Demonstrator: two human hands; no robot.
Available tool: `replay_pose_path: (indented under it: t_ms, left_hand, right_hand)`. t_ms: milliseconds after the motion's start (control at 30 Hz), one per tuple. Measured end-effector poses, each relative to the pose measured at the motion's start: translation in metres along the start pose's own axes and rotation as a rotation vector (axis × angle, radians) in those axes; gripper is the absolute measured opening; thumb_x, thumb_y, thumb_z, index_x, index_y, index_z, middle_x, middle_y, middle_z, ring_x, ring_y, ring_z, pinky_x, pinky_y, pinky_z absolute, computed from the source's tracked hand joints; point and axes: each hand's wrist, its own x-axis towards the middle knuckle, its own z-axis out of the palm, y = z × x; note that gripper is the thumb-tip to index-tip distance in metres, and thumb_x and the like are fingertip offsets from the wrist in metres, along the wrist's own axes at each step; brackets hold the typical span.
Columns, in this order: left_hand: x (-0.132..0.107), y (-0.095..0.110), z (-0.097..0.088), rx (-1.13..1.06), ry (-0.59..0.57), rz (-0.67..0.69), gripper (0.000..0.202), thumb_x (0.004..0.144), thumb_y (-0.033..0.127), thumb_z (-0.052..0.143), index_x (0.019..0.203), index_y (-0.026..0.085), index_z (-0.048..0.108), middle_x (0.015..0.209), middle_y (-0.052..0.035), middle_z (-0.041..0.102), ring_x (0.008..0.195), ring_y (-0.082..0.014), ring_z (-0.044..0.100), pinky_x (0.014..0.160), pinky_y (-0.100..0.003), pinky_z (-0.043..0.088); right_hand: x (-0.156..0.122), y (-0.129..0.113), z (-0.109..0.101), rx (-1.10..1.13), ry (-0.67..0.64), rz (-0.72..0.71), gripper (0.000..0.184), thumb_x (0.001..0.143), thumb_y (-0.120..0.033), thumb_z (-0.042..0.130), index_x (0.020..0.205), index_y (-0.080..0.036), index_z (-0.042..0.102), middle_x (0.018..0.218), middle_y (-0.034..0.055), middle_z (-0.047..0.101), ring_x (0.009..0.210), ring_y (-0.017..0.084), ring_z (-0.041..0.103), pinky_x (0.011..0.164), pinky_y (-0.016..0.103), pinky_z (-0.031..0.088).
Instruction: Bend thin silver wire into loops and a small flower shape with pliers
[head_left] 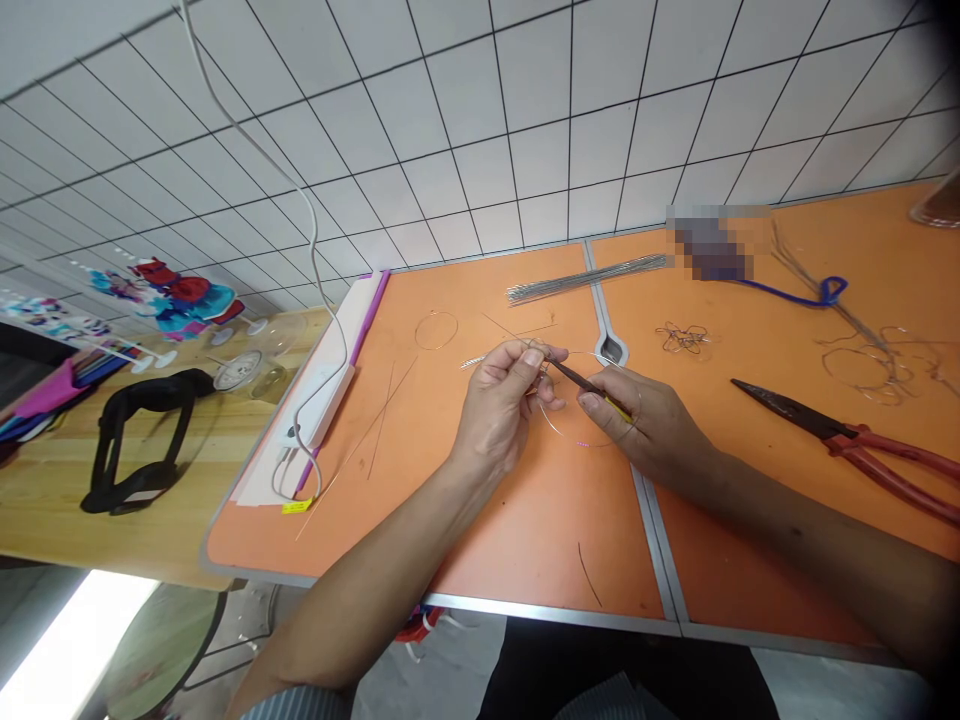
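Wire hoop [571, 441]: thin pale metal, held between both hands above the orange work surface [525, 540]; faint pink specks on its lower arc, too small to identify.

Left hand [499, 405]: closed in a firm pinch, thumb against fingers, on the upper part of the hoop; the fingers hide the exact contact point.

Right hand [645, 425]: closed on a slim dark tool [577, 380] with a yellow grip; its dark end reaches the left hand's fingertips. Tool type cannot be confirmed.

Handling note: in my judgement, pinching close to the working point and keeping the tool's tip steady against the left fingers should limit kinking and keep the hoop round.

Nearby: bundle of straight metal rods [585, 280] beyond the hands; small wire loop [436, 330] to the left; tangled wire [682, 338] to the right.

Right side: red-handled long-nose pliers [847, 445] lying closed, near a blue cord [795, 295].

Left edge: white power strip [322, 400] along the work surface, with a black frame [139, 440] on the wooden table [225, 530].
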Motion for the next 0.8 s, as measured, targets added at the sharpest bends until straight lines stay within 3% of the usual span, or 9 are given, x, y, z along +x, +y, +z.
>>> replay_pose_path:
  t_ms: [800]
  left_hand:
    - [-0.0001, -0.0034, -0.0020, -0.028, -0.041, 0.024, 0.021, 0.092, 0.032, 0.086, 0.089, 0.017, 0.072, 0.107, -0.0044, 0.080, 0.062, -0.0051, 0.061, 0.062, -0.021, 0.062]
  right_hand:
    - [-0.0025, -0.0047, 0.0010, 0.133, -0.035, 0.098, 0.034, 0.112, -0.045, 0.052, 0.093, -0.021, 0.067, 0.077, -0.0010, 0.060, 0.071, 0.017, 0.057, 0.069, 0.033, 0.040]
